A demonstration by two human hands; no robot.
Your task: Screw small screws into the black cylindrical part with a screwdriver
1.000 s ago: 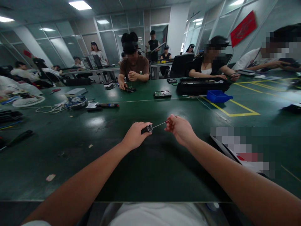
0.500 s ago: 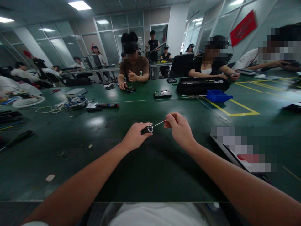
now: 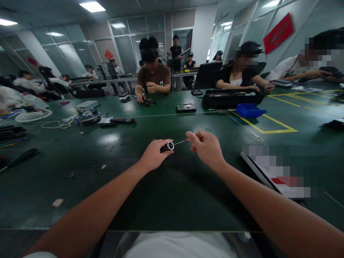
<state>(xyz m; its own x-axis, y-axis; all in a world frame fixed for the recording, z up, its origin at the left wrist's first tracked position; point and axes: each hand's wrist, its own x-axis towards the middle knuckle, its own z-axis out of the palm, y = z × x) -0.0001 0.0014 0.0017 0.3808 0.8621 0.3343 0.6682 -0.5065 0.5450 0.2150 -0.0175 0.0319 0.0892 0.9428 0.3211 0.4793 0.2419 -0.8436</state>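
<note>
Between thumb and fingers, my left hand (image 3: 153, 154) grips a short black cylinder (image 3: 166, 147) with a silver ring round its open end; its exact kind does not show. The ringed end points toward my right hand. A small screwdriver (image 3: 186, 141) with a red handle is pinched in my right hand (image 3: 206, 145). Its thin metal shaft reaches into or against the ringed end; I cannot tell how deep. Both hands are just above the green table (image 3: 172, 200), and my fingers cover most of the handle and part of the cylinder.
A blue tray (image 3: 248, 110) stands beyond my right hand, near a long black case (image 3: 232, 99). A bare circuit-board device (image 3: 186, 108) lies ahead. Cables (image 3: 86, 117) and a dark rod-shaped tool (image 3: 123, 120) are at left. A booklet (image 3: 262, 172) lies right. Co-workers sit opposite.
The fingers of my right hand have shifted on the screwdriver, and more of its red handle shows. My left hand and the cylinder stay nearly in place. The co-worker opposite has lowered a hand.
</note>
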